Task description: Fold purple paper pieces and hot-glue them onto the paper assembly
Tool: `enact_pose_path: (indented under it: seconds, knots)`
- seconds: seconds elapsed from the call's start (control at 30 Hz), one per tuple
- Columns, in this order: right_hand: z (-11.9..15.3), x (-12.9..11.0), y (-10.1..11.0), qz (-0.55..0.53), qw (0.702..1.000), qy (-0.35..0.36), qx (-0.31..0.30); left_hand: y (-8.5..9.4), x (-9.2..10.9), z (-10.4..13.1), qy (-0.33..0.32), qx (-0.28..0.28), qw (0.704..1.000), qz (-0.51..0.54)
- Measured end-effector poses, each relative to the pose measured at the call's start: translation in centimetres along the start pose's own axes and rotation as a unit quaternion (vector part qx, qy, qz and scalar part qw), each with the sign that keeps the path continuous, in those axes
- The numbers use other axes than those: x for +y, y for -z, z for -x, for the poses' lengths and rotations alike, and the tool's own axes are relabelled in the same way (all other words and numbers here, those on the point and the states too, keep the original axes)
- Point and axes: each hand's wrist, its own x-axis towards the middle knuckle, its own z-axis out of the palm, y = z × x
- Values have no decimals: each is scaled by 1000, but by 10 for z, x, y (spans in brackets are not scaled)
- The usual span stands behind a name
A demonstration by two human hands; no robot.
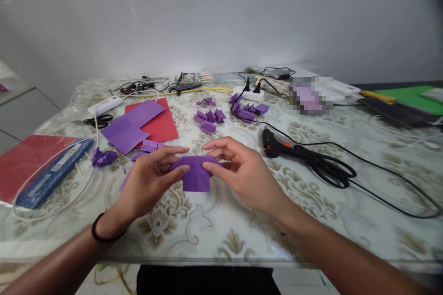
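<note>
A folded piece of purple paper [196,179] is held up over the near middle of the table, its square lower part facing me with a crease down the centre. My left hand [150,177] pinches its left side between thumb and fingers. On the opposite side, my right hand [242,172] grips it the same way, thumb in front. Beyond the hands lie several folded purple paper pieces [209,119], with more folded pieces [247,111] to their right. Flat purple sheets [133,124] rest on a red sheet [162,122] at the left, and a crumpled purple paper [103,157] sits nearby.
A black glue gun [277,143] with its cord lies at the right. Black-handled scissors [98,121] and a packet of red paper [41,165] with a white cable are at the left. A power strip [248,93] and pliers [183,87] are toward the back.
</note>
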Motion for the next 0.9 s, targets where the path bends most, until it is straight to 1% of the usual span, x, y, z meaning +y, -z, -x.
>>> enact_pose_path:
  seconds: [0.07,0.13,0.27,0.4,0.53,0.67,0.83,0.9]
  knots:
    - [0,-1,1,21,1000,3,7,1,2,-2,24,-15,999,-14]
    - [-1,-2,3,17,1000,-11,-3,2,5,-4,35,-20,999,-29]
    - [-3,0,5,-24,998,-48,-31,2,8,-4,40,-18,998,-35]
    - [-3,0,5,-44,997,-62,-34,3,5,-2,38,-4,998,-41]
    - [-3,-2,6,-35,997,-59,-38,6,1,-1,44,-2,999,-26]
    - [-2,-1,7,-21,998,-41,-38,8,3,0,59,4,998,-29]
    - [-3,0,6,0,999,-27,-18,6,1,-2,39,-3,999,-20]
    - [-5,0,7,-12,999,-39,-27,6,-1,-3,33,-1,999,-16]
